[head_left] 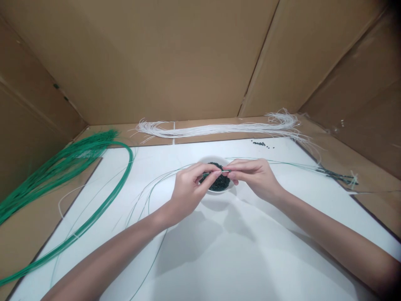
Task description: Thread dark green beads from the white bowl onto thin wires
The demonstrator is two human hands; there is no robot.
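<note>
Both hands meet above a white bowl (219, 191) filled with small dark green bead-like pieces (221, 184). My left hand (194, 184) is closed in a pinch on a thin green strand (149, 196), which trails down to the left over the white sheet. Opposite it, my right hand (255, 176) is also closed, thumb and finger pinching a small dark green piece (226, 171) at the strand's end. The fingertips of the two hands nearly touch. Whether the strand passes through the piece is too small to tell.
A white strand bundle (213, 131) lies along the back. Green strands (122, 188) curve at the left. Several loose dark pieces (260, 144) sit behind the bowl. Strands with a dark green clustered end (340, 175) lie at the right. Cardboard walls (169, 58) surround the white sheet (219, 259).
</note>
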